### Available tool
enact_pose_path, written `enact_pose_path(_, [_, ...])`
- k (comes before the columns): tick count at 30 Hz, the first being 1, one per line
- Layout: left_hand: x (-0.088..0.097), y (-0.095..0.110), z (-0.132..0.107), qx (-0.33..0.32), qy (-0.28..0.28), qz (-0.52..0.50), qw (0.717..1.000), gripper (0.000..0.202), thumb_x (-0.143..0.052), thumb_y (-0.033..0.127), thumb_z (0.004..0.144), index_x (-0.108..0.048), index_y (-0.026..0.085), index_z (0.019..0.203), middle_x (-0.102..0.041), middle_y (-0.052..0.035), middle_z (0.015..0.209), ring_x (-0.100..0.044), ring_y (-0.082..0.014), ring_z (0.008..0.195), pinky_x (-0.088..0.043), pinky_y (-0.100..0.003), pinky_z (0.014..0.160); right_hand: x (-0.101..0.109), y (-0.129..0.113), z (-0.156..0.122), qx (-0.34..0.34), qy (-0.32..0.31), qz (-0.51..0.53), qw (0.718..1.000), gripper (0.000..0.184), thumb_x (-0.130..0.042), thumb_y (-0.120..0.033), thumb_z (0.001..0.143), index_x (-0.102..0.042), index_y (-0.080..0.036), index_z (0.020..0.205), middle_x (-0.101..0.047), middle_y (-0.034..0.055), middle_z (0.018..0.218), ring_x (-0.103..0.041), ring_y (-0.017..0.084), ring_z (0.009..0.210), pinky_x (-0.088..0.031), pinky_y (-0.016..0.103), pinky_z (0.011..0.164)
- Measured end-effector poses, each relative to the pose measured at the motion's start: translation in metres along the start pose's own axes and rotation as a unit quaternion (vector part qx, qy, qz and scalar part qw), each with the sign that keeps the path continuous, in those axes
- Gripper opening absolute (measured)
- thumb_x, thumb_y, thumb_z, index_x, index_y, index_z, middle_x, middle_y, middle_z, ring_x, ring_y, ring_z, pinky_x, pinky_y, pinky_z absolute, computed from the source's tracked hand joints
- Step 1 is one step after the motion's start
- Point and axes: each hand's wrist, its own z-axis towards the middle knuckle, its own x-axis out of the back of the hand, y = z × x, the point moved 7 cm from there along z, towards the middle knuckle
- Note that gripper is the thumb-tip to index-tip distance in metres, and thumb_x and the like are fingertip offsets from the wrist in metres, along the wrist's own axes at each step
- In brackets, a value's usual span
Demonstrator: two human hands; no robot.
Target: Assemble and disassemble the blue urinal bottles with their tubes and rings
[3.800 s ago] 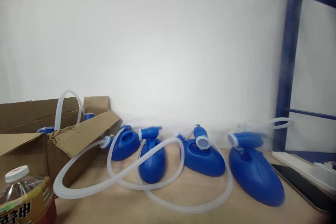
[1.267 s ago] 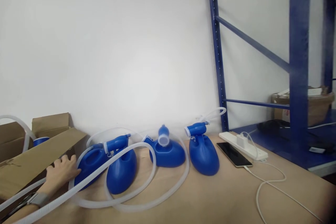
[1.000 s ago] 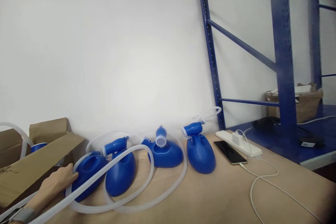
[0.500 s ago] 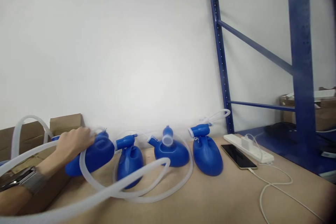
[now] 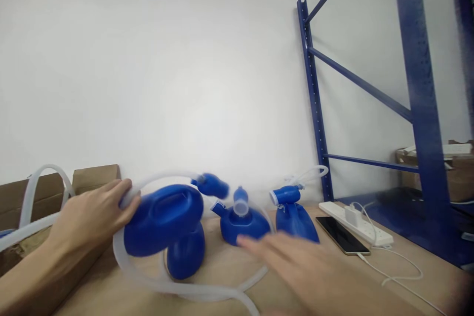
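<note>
My left hand is closed round a translucent hose beside a raised blue urinal bottle. The hose runs to a blue funnel-shaped mouthpiece, blurred above the bottle. My right hand, smeared by motion, reaches in from the lower right with its fingers stretched out and nothing in them. Just beyond its fingertips sits another blue bottle with its mouthpiece facing me. A third bottle stands partly hidden behind the raised one. Farther right, a bottle is partly covered by my right hand.
An open cardboard box with another hose looping out stands at the left. On the table's right lie a phone on a charging cable and a white power strip. A blue metal rack rises behind them.
The bottle by my left hand has moved right and toward me, now overlapping the bottle beside it. Its mouthpiece shows to the right. My right hand has come into view.
</note>
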Motion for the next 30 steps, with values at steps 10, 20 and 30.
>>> enact_pose_path(10, [-0.095, 0.075, -0.047, -0.097, -0.069, -0.291, 0.949, 0.05, -0.027, 0.055, 0.099, -0.061, 0.026, 0.078, -0.075, -0.0094, 0.081, -0.07, -0.0323, 0.08, -0.04, -0.04, 0.073, -0.022, 0.05, 0.036, -0.18, -0.185, 0.008, 0.966, 0.123, -0.093, -0.056, 0.07, -0.021, -0.038, 0.167, -0.034, 0.0089, 0.171, -0.028, 0.044, 0.157, -0.033, 0.057, 0.124])
enact_pose_path(20, [-0.141, 0.146, -0.078, -0.135, -0.123, -0.363, 0.914, 0.039, -0.031, 0.05, 0.1, -0.043, 0.026, 0.072, -0.067, -0.0058, 0.077, -0.064, -0.0274, 0.076, -0.035, -0.038, 0.071, -0.049, 0.049, 0.047, -0.127, -0.242, 0.064, 0.96, 0.128, -0.1, -0.056, 0.054, -0.037, -0.034, 0.163, -0.07, 0.0084, 0.136, -0.064, 0.038, 0.124, -0.051, 0.044, 0.106])
enact_pose_path(30, [-0.146, 0.163, -0.072, -0.21, -0.227, -0.399, 0.863, 0.052, -0.015, 0.05, 0.106, -0.051, 0.025, 0.078, -0.069, -0.0036, 0.088, -0.065, -0.0242, 0.089, -0.044, -0.037, 0.085, -0.104, 0.095, 0.053, -0.071, -0.331, 0.128, 0.932, 0.131, -0.103, -0.059, 0.041, -0.046, -0.04, 0.158, -0.045, 0.0048, 0.16, -0.049, 0.039, 0.144, -0.038, 0.045, 0.123])
